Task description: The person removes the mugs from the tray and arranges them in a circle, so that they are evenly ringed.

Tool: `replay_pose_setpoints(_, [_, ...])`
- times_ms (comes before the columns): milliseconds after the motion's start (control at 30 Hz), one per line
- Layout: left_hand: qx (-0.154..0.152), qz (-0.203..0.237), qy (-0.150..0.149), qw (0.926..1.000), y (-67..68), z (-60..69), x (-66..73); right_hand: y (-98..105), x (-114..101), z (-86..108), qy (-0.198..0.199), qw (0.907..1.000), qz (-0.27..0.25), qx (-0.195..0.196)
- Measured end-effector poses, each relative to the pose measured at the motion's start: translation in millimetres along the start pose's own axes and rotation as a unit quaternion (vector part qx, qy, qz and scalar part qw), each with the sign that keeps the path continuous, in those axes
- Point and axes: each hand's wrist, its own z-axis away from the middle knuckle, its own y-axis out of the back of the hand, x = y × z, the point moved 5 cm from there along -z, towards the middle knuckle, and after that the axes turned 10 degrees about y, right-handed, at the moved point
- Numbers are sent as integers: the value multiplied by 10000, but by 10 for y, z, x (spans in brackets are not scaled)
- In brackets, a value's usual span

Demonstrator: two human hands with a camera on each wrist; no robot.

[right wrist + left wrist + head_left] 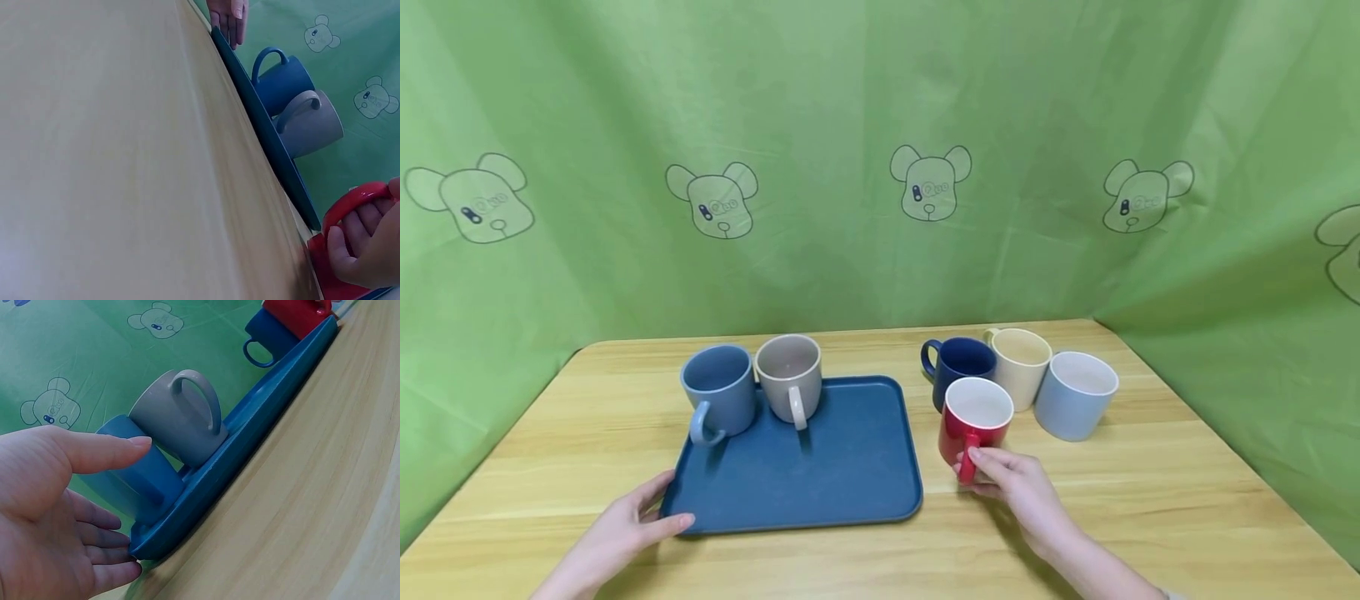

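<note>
A blue tray [850,467] lies on the table with a blue mug [730,400] and a grey mug [790,375] at its back left. At the tray's front left corner, my left hand [613,533] touches the edge with relaxed, spread fingers. Right of the tray, my right hand [1022,492] pinches the handle of a red mug [958,433], white inside. In the right wrist view, fingers of the right hand [372,244] curl through the red handle [359,197]. Whether the red mug touches the table cannot be told.
Behind the red mug stand a dark blue mug [942,385] and a cream mug [1022,379]; a pale blue mug [1067,412] is at their right. A green curtain [820,167] hangs behind the wooden table [1150,500].
</note>
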Motion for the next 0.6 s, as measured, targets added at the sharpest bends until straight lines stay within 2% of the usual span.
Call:
replay_pose_setpoints(133, [-40, 28, -59, 10000, -2, 1, 8, 61, -27, -8, 115, 9990, 200, 374])
replay_pose_setpoints(233, [-67, 37, -76, 9999, 1, -4, 11, 128, -47, -11, 291, 9980, 230, 513])
replay_pose_setpoints(367, [-76, 30, -84, 9999, -1, 0, 9, 211, -137, -6, 745, 9953, 284, 554])
replay_pose_setpoints(500, [-76, 41, -103, 9999, -5, 9, 8, 229, -316, 1, 955, 9904, 756, 658])
replay_pose_setpoints(600, [-56, 55, -131, 9999, -7, 11, 14, 189, -464, -6, 1175, 9874, 922, 519])
